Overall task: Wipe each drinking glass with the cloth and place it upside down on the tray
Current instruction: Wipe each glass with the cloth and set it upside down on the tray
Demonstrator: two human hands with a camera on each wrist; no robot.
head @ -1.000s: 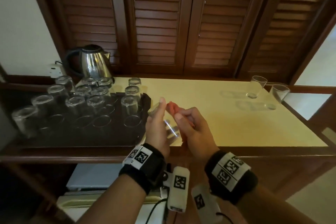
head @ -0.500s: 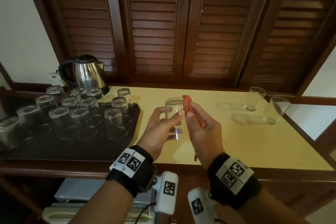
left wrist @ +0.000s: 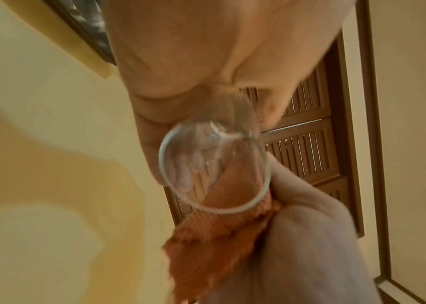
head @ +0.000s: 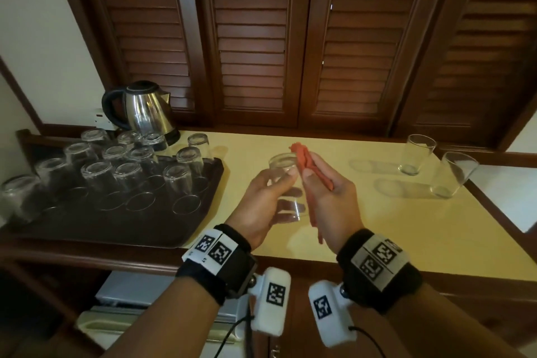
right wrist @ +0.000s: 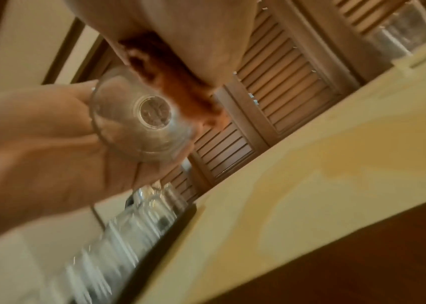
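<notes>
The left hand (left wrist: 193,67) holds a glass (left wrist: 214,166), rim toward the camera; the right hand (left wrist: 318,242) presses an orange cloth (left wrist: 214,232) against it.

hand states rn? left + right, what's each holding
Left hand: gripping the drinking glass, held above the counter.
Right hand: gripping the orange cloth, pressed against the glass's side.

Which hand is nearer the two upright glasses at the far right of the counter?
Right. The right hand, gripping the orange cloth, lies on the side toward the upright glasses, with bare counter between. The left hand, holding a glass, is farther, beside the tray.
</notes>
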